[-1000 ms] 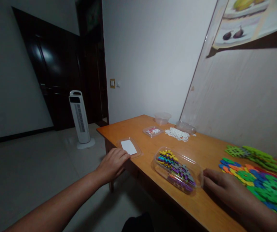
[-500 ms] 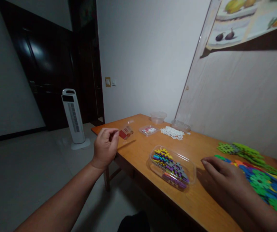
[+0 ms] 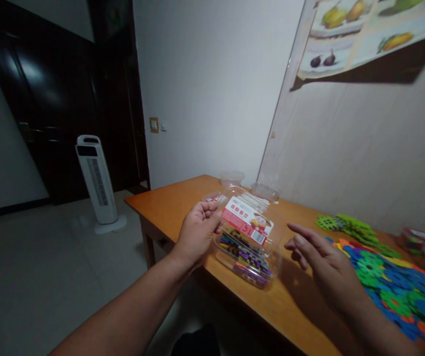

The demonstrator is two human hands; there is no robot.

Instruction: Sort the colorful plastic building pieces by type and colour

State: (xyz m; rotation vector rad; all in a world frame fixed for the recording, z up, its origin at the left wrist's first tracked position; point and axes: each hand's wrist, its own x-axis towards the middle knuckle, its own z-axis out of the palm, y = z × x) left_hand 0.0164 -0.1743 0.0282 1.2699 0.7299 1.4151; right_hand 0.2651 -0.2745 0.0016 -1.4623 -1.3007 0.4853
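The left hand (image 3: 199, 230) pinches one clear lid (image 3: 247, 218) above one tub (image 3: 251, 271) of pieces; the right hand (image 3: 318, 254), half open and unladen, hovers beside them.

A raised clear lid (image 3: 248, 219) obstructs the far side of a filled container (image 3: 276, 264), while a strip of tabletop (image 3: 290, 309) runs open between container and colorful heap (image 3: 401, 284) (the right hand (image 3: 321, 257) hovers above it).
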